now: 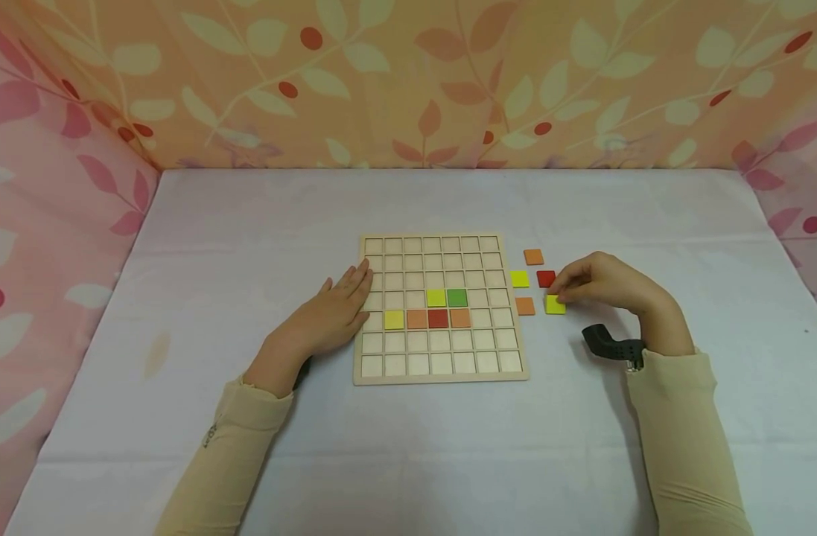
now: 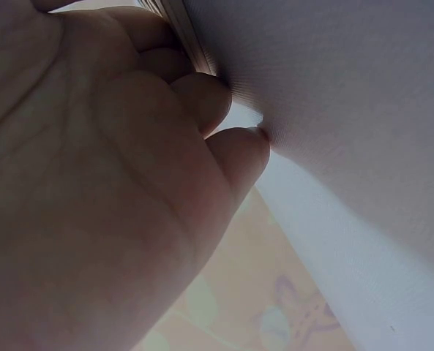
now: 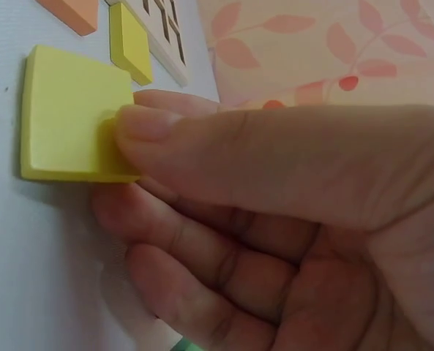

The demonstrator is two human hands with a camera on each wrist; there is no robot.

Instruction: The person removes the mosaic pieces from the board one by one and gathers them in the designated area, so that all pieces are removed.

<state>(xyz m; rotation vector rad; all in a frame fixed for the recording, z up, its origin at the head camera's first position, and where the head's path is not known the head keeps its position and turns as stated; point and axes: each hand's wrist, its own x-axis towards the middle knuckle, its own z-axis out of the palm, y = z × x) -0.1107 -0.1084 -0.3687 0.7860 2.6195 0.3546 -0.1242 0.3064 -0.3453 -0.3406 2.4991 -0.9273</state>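
A wooden grid board (image 1: 418, 365) lies on the white table, holding yellow, green, orange and red square tiles in its cells. My left hand (image 1: 324, 316) rests against the board's left edge with its fingers fairly straight; in the left wrist view the hand (image 2: 107, 168) touches that edge. At the right of the board, my right hand (image 1: 609, 283) pinches a yellow tile (image 1: 555, 304). The right wrist view has the thumb of my right hand (image 3: 275, 183) on the face of that yellow tile (image 3: 74, 113), other fingers at its edge.
Loose tiles lie between the board and my right hand: an orange one (image 1: 533, 257), a yellow one (image 1: 519, 279), a red one (image 1: 546, 278) and another orange one (image 1: 525, 306). Patterned cloth walls (image 1: 408, 89) stand behind and beside the white table (image 1: 261, 216).
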